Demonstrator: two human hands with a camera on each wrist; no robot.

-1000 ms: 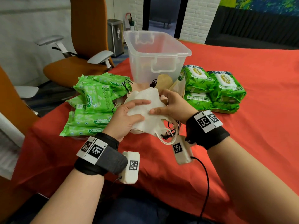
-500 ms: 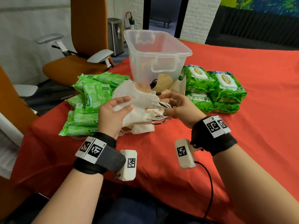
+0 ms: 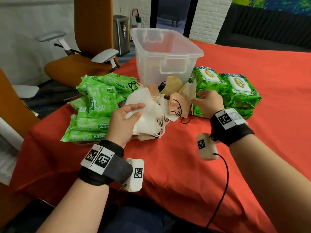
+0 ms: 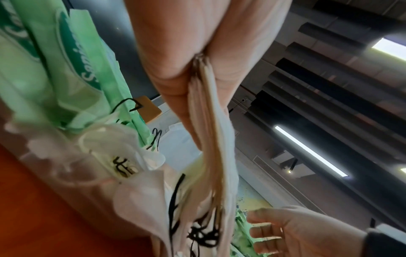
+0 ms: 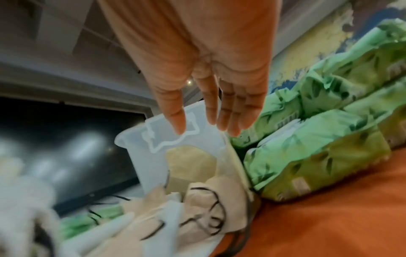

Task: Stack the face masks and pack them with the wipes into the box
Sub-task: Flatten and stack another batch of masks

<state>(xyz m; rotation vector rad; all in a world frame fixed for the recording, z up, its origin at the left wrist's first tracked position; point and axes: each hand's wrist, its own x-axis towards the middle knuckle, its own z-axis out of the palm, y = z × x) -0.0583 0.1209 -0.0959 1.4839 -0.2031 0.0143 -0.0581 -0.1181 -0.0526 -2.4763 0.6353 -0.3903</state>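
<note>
Head view: my left hand [image 3: 125, 119] grips a stack of white masks [image 3: 148, 111], thumb on top, held just above the red tablecloth [image 3: 185, 165]. My right hand [image 3: 207, 102] hangs released, fingers spread, beside the loose masks [image 3: 176, 105] that lie between my hands. The clear box [image 3: 165, 56] stands beyond them, apparently empty; light wipe packs [image 3: 96, 113] sit left of my left hand, darker wipe packs [image 3: 232, 91] just past my right. I'd pinch one peach mask by its edge, lift its black loops free, and lay it flush on the stack.

Left wrist view: the mask edges [image 4: 208, 130] sit squeezed between thumb and fingers, loops dangling; I should hold that pinch firm so they stay aligned.

Right wrist view: straight fingers [image 5: 222, 107], holding nothing, point toward the box, above the tangled masks.

An orange office chair [image 3: 80, 64] and a metal bin [image 3: 121, 34] stand past the table's left edge.
</note>
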